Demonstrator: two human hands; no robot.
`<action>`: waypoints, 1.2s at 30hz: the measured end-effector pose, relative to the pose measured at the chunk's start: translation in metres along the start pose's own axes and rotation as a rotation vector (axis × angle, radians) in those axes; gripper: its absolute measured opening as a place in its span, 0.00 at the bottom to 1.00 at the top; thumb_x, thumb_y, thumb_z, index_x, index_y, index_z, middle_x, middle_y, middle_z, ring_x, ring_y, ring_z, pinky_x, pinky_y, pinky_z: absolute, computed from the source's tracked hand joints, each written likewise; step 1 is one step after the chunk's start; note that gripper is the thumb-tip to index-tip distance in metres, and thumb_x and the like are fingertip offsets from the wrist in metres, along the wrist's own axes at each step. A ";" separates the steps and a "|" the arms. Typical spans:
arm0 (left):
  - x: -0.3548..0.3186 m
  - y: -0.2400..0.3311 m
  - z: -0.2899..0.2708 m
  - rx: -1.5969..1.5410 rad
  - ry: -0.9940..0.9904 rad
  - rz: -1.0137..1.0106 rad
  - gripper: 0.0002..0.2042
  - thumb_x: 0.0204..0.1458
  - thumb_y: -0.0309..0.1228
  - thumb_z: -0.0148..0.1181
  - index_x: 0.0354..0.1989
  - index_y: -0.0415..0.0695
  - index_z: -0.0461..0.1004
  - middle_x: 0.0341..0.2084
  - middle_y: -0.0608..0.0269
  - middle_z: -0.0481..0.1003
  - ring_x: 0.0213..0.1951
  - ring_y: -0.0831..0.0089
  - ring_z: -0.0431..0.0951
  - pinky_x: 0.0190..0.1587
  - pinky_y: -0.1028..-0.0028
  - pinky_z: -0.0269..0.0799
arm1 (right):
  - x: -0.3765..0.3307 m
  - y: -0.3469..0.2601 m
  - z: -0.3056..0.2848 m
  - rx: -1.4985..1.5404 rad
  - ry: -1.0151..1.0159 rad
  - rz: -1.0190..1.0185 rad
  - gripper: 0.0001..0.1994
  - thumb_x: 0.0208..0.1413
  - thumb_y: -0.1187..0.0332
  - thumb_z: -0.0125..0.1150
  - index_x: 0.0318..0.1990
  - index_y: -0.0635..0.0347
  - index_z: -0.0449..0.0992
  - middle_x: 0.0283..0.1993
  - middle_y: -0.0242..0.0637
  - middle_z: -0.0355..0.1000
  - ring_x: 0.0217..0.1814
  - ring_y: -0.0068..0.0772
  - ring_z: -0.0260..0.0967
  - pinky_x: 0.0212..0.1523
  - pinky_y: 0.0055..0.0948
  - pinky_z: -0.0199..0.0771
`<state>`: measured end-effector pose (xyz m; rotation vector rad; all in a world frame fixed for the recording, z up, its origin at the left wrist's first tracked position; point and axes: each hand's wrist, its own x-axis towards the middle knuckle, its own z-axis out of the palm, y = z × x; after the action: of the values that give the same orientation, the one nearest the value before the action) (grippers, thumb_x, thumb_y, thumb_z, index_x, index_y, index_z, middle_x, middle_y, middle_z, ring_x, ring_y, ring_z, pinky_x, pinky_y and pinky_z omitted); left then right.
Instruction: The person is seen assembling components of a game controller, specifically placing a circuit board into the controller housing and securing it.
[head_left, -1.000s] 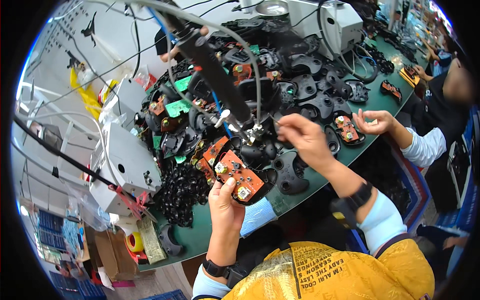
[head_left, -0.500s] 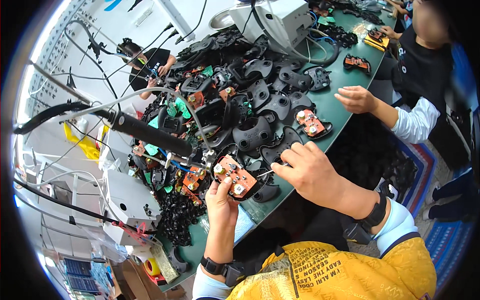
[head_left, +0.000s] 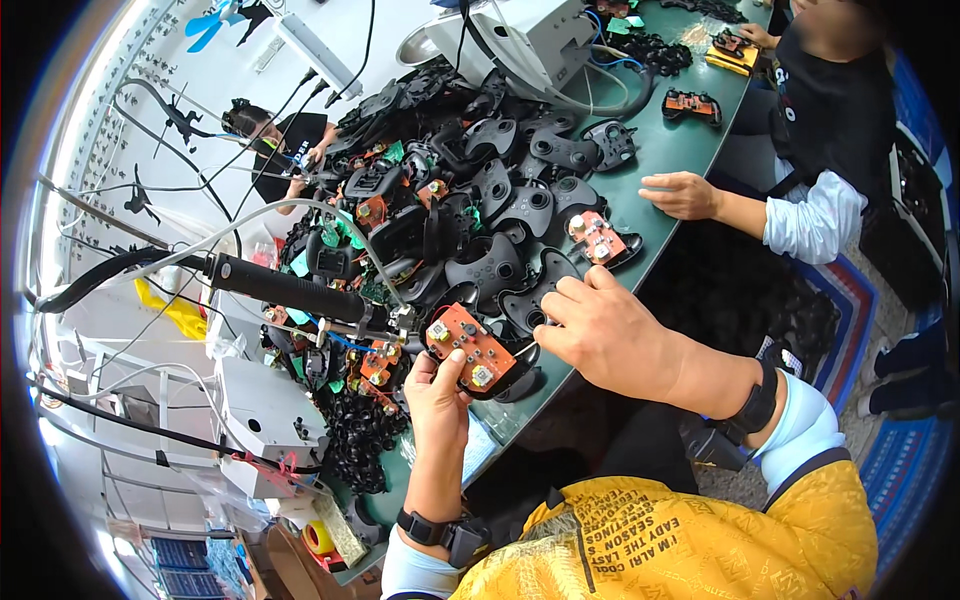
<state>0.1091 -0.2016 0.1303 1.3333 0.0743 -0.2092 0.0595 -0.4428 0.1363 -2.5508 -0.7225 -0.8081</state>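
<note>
My left hand point(head_left: 437, 382) grips an opened game controller with an orange circuit board point(head_left: 468, 345), held just above the green table edge point(head_left: 660, 170). A black powered screwdriver point(head_left: 290, 288) hangs on a cable at the left, its tip close to the board. My right hand point(head_left: 603, 333) hovers to the right of the board with fingers curled on black controller shells point(head_left: 520, 300); whether it holds anything is hidden.
A heap of black controller shells and orange boards point(head_left: 450, 190) covers the table. Another person's hand point(head_left: 683, 194) rests on the table at right. Another open controller point(head_left: 598, 239) lies beside it. A white machine point(head_left: 520, 40) stands at the back. Small black parts point(head_left: 357, 440) pile at the left.
My view has swung, so the table sits higher. My right hand has moved down from the screwdriver tip to the shells right of the board. The left hand keeps the controller.
</note>
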 end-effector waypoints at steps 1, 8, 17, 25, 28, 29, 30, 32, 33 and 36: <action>-0.001 0.000 0.001 0.033 0.005 0.013 0.10 0.57 0.24 0.62 0.47 0.41 0.74 0.39 0.62 0.80 0.36 0.75 0.83 0.34 0.75 0.83 | 0.000 0.001 0.000 -0.002 -0.010 -0.007 0.03 0.49 0.70 0.57 0.30 0.54 0.77 0.32 0.31 0.64 0.40 0.33 0.64 0.41 0.34 0.60; -0.001 -0.003 0.002 0.153 -0.028 0.008 0.09 0.56 0.22 0.62 0.45 0.38 0.74 0.37 0.62 0.79 0.36 0.76 0.82 0.33 0.77 0.82 | 0.003 0.026 0.012 0.166 -0.196 -0.029 0.03 0.49 0.69 0.61 0.29 0.48 0.81 0.32 0.29 0.67 0.42 0.32 0.67 0.43 0.37 0.61; 0.008 -0.005 -0.014 0.019 -0.179 -0.187 0.11 0.57 0.21 0.59 0.48 0.36 0.74 0.40 0.56 0.79 0.38 0.69 0.83 0.44 0.68 0.82 | 0.017 0.042 0.013 0.680 -0.585 0.138 0.11 0.49 0.71 0.57 0.37 0.56 0.84 0.38 0.40 0.78 0.46 0.43 0.76 0.54 0.40 0.72; 0.011 -0.015 -0.021 -0.038 -0.156 -0.180 0.14 0.57 0.24 0.59 0.51 0.36 0.73 0.39 0.60 0.80 0.39 0.71 0.82 0.45 0.70 0.80 | -0.006 0.018 0.010 0.429 -0.209 0.152 0.06 0.51 0.70 0.58 0.32 0.57 0.81 0.32 0.39 0.75 0.41 0.44 0.77 0.42 0.42 0.78; 0.009 -0.015 -0.025 -0.050 -0.118 -0.117 0.13 0.57 0.21 0.59 0.51 0.37 0.72 0.42 0.59 0.79 0.41 0.70 0.82 0.48 0.68 0.80 | -0.010 0.000 0.003 0.221 -0.196 0.131 0.02 0.50 0.71 0.62 0.31 0.58 0.76 0.29 0.35 0.69 0.32 0.40 0.76 0.31 0.37 0.76; 0.007 -0.016 -0.021 -0.030 -0.095 -0.046 0.13 0.58 0.21 0.59 0.51 0.37 0.72 0.42 0.59 0.79 0.42 0.70 0.82 0.48 0.68 0.80 | -0.012 -0.005 0.003 0.185 -0.161 0.119 0.03 0.50 0.71 0.63 0.29 0.57 0.74 0.29 0.35 0.69 0.28 0.40 0.75 0.26 0.37 0.76; 0.005 -0.016 -0.018 -0.010 -0.071 0.026 0.13 0.58 0.21 0.59 0.51 0.36 0.72 0.43 0.59 0.79 0.43 0.70 0.81 0.48 0.68 0.80 | -0.014 -0.009 0.004 0.182 -0.160 0.119 0.03 0.50 0.71 0.63 0.29 0.57 0.74 0.29 0.35 0.69 0.28 0.40 0.75 0.26 0.37 0.76; 0.001 -0.017 -0.017 -0.011 -0.078 0.065 0.13 0.58 0.21 0.60 0.51 0.37 0.72 0.44 0.61 0.79 0.44 0.72 0.80 0.50 0.70 0.78 | -0.016 -0.017 0.005 0.199 -0.170 0.177 0.02 0.51 0.71 0.62 0.31 0.57 0.75 0.29 0.35 0.69 0.27 0.40 0.75 0.26 0.37 0.76; 0.000 -0.020 -0.018 0.027 -0.046 0.171 0.13 0.57 0.20 0.60 0.51 0.37 0.73 0.44 0.61 0.79 0.44 0.74 0.80 0.50 0.71 0.77 | -0.018 -0.018 0.008 0.253 -0.158 0.213 0.03 0.53 0.71 0.62 0.34 0.57 0.77 0.30 0.35 0.70 0.28 0.41 0.75 0.27 0.37 0.77; -0.004 -0.023 -0.016 0.118 -0.005 0.336 0.14 0.56 0.19 0.62 0.51 0.38 0.73 0.43 0.63 0.79 0.42 0.78 0.78 0.51 0.75 0.74 | -0.022 -0.024 0.013 0.339 -0.080 0.310 0.05 0.53 0.70 0.62 0.37 0.58 0.79 0.30 0.36 0.73 0.30 0.43 0.76 0.29 0.37 0.77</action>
<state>0.1023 -0.1907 0.1054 1.4401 -0.1677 0.0687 0.0363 -0.4250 0.1174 -2.3144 -0.4264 -0.4420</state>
